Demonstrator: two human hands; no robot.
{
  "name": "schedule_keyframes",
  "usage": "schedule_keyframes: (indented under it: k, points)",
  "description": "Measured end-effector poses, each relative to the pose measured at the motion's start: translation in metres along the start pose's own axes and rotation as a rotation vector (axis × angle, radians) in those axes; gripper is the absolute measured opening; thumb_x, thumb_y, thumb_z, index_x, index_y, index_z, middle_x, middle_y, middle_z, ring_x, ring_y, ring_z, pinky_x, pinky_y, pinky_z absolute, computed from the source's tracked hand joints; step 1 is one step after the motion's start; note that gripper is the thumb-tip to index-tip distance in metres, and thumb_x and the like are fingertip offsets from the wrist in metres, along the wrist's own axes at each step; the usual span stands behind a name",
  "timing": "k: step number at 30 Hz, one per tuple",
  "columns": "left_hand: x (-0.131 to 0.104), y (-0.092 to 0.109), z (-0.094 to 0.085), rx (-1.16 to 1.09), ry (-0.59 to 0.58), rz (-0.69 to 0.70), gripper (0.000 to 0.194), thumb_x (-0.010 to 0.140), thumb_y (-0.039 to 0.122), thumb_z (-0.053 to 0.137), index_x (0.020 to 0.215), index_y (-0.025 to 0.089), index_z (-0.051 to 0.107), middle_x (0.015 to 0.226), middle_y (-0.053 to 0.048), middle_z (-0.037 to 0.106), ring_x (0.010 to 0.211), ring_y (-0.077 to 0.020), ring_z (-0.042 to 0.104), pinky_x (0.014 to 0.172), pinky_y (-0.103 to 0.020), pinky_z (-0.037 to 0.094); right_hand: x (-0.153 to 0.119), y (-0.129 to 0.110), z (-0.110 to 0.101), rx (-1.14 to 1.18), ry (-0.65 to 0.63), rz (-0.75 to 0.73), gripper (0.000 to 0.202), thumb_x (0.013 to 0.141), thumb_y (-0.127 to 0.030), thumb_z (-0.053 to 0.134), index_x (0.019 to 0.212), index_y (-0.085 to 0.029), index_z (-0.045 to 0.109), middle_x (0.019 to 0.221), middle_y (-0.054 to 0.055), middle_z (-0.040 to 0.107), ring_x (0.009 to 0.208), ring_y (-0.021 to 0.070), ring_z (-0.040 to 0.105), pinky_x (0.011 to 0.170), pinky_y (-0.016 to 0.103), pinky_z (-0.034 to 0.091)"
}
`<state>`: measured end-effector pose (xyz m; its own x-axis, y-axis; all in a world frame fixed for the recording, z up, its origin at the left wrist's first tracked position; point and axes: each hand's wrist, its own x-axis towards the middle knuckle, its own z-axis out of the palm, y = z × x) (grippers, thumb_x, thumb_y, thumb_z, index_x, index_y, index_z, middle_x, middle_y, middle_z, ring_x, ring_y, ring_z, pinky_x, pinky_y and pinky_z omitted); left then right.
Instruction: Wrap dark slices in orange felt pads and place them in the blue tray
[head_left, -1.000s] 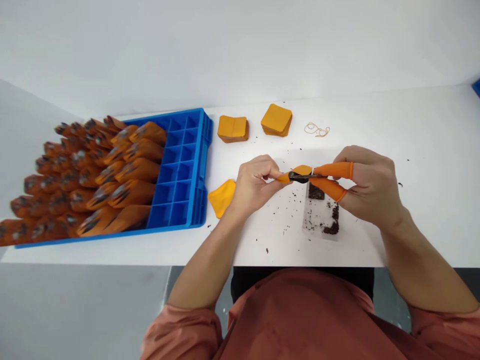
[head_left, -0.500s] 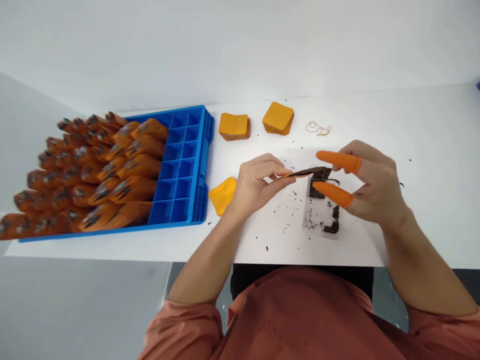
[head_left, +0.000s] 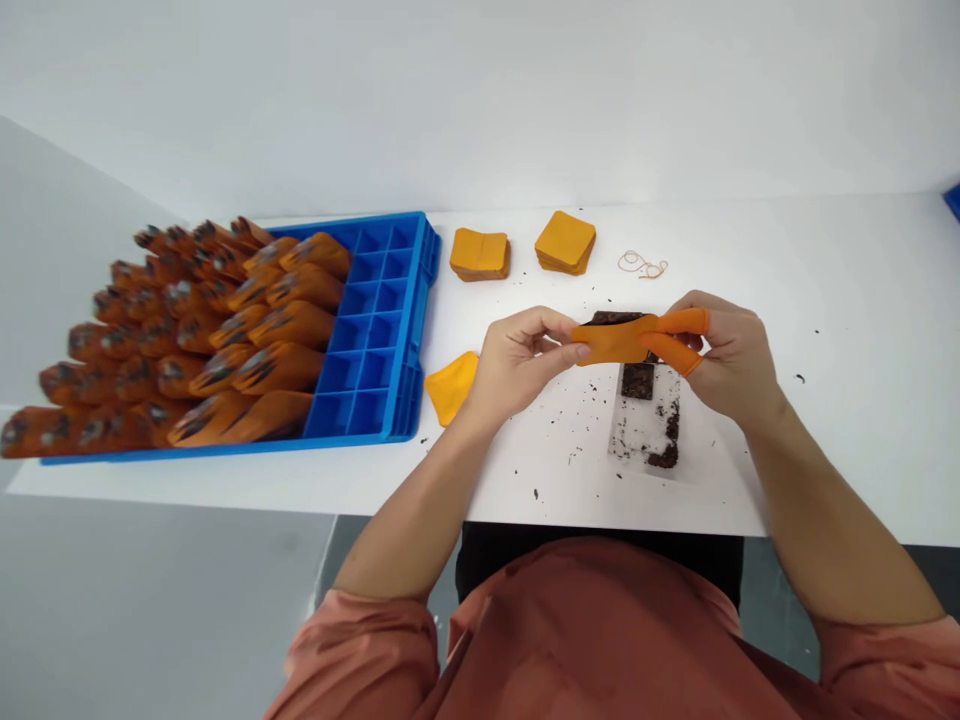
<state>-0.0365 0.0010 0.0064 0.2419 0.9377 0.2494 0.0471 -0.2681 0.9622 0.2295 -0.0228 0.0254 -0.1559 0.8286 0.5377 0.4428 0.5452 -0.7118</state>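
Between my two hands is an orange square sheet (head_left: 616, 342), tilted, with the dark brown edge of a pressed slab (head_left: 619, 318) showing behind its top. My left hand (head_left: 517, 362) pinches the sheet's left end between thumb and fingers. At the right end, my right hand (head_left: 727, 352) closes its thumb and index finger on it, both in orange finger cots. Just below the hands, a clear tray (head_left: 626, 455) holds a dark square piece (head_left: 637, 382) and loose brown crumbs (head_left: 664, 455).
Left, a blue divided crate (head_left: 409, 330) holds many orange pouches (head_left: 292, 330). Two stacks of orange squares, one left (head_left: 480, 255) and one right (head_left: 565, 242), lie near the wall beside thin cords (head_left: 641, 264). A single yellow sheet (head_left: 451, 388) lies near my left forearm. Dark flecks dot the table.
My right hand has moved left and its spread thumb and finger have closed on the sheet. The sheet has turned, so its orange face now shows. The view has shifted slightly.
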Motion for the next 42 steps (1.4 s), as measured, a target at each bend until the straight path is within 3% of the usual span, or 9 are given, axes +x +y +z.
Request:
schedule_keyframes:
  k: [6, 14, 18, 22, 27, 32, 36, 42]
  points:
    - [0.004, 0.005, -0.001, 0.04, 0.036, 0.098, 0.011, 0.085, 0.028, 0.093, 0.084, 0.024, 0.082, 0.093, -0.002, 0.081, 0.079, -0.0132, 0.071, 0.06, -0.026, 0.052, -0.001, -0.001, 0.002, 0.013, 0.006, 0.019, 0.01, 0.098, -0.028, 0.08, 0.097, -0.035, 0.087, 0.084, 0.0, 0.076, 0.063, 0.0152, 0.055, 0.053, 0.033, 0.044]
    - [0.006, 0.003, -0.002, 0.076, 0.055, 0.152, 0.009, 0.089, 0.028, 0.091, 0.085, 0.025, 0.083, 0.09, -0.002, 0.08, 0.078, -0.0132, 0.069, 0.063, -0.027, 0.051, -0.002, 0.002, 0.007, 0.006, 0.028, -0.012, 0.011, 0.1, -0.027, 0.08, 0.102, -0.035, 0.088, 0.085, 0.0, 0.075, 0.065, 0.0144, 0.056, 0.055, 0.032, 0.045]
    - [0.006, 0.004, -0.002, 0.077, 0.044, 0.102, 0.014, 0.089, 0.034, 0.093, 0.087, 0.024, 0.083, 0.087, -0.002, 0.079, 0.073, -0.0127, 0.067, 0.062, -0.027, 0.052, -0.004, 0.004, 0.012, 0.057, 0.012, 0.03, 0.011, 0.099, -0.027, 0.08, 0.101, -0.035, 0.087, 0.083, -0.001, 0.074, 0.066, 0.0149, 0.057, 0.056, 0.033, 0.045]
    - [0.006, 0.006, -0.002, 0.15, -0.018, 0.066, 0.01, 0.09, 0.031, 0.089, 0.086, 0.024, 0.083, 0.085, -0.001, 0.079, 0.069, -0.012, 0.064, 0.058, -0.026, 0.049, -0.006, 0.006, 0.016, 0.177, 0.086, 0.132, 0.006, 0.097, -0.028, 0.08, 0.096, -0.03, 0.086, 0.083, 0.0, 0.072, 0.067, 0.0152, 0.057, 0.058, 0.033, 0.046]
    - [0.005, 0.008, 0.001, 0.222, -0.055, 0.146, 0.013, 0.092, 0.027, 0.085, 0.08, 0.024, 0.082, 0.083, -0.001, 0.079, 0.068, -0.0125, 0.063, 0.059, -0.027, 0.048, -0.007, 0.007, 0.016, 0.299, 0.085, 0.249, 0.004, 0.095, -0.034, 0.084, 0.093, -0.03, 0.085, 0.089, 0.002, 0.076, 0.074, 0.0185, 0.065, 0.063, 0.037, 0.053]
    - [0.005, 0.007, 0.004, 0.263, -0.084, 0.206, 0.01, 0.092, 0.025, 0.085, 0.082, 0.027, 0.085, 0.082, 0.0, 0.079, 0.065, -0.0115, 0.061, 0.058, -0.026, 0.047, -0.007, 0.005, 0.014, 0.245, 0.078, 0.173, 0.005, 0.097, -0.032, 0.084, 0.093, -0.032, 0.085, 0.086, 0.001, 0.074, 0.074, 0.0184, 0.065, 0.064, 0.038, 0.053]
    - [0.006, 0.006, 0.001, 0.28, -0.001, 0.237, 0.009, 0.093, 0.027, 0.084, 0.084, 0.026, 0.084, 0.084, -0.001, 0.08, 0.069, -0.0129, 0.064, 0.059, -0.027, 0.048, -0.007, 0.005, 0.013, 0.188, 0.092, 0.129, 0.008, 0.102, -0.033, 0.079, 0.097, -0.033, 0.085, 0.083, 0.001, 0.069, 0.069, 0.0177, 0.059, 0.059, 0.037, 0.047]
    - [0.006, 0.007, 0.0, 0.289, -0.029, 0.191, 0.011, 0.094, 0.027, 0.082, 0.083, 0.025, 0.082, 0.083, -0.001, 0.078, 0.071, -0.0136, 0.064, 0.061, -0.028, 0.048, -0.007, 0.004, 0.012, 0.175, 0.097, 0.13, 0.008, 0.101, -0.034, 0.08, 0.096, -0.033, 0.086, 0.085, 0.001, 0.07, 0.07, 0.0181, 0.058, 0.059, 0.038, 0.046]
